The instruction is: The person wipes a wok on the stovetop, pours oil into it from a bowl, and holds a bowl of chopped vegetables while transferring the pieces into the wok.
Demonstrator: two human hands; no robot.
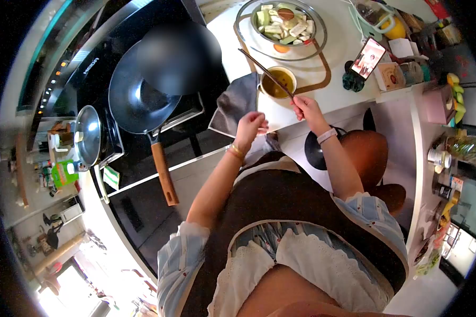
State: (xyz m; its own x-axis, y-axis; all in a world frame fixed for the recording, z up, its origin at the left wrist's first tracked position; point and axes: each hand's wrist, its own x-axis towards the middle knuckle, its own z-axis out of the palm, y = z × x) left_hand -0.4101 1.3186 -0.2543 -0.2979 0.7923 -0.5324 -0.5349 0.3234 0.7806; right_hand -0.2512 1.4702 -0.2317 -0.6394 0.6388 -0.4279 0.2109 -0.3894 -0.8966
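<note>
My right hand (pixel 305 110) is closed round the lower end of dark chopsticks (pixel 256 62). They slant over a small pale bowl (pixel 262 87) holding yellow-brown liquid with dark bits; whether they touch the liquid I cannot tell. My left hand (pixel 253 127) hovers near the counter's front edge, fingers curled in, with nothing visible in them. Beside it, a grey cloth (pixel 234 105) drapes over the counter edge. Behind the bowl stands a glass dish (pixel 322 39) of cut pale-green and white vegetable pieces, with a round brown thing on top.
At left, a dark wok (pixel 124 100) with a wooden handle (pixel 165 174) sits on the black stove, partly blurred. A glass lid (pixel 88 138) lies farther left. A lit phone (pixel 368 58) leans on a stand at right, near boxes. A brown stool (pixel 362 158) stands below the counter.
</note>
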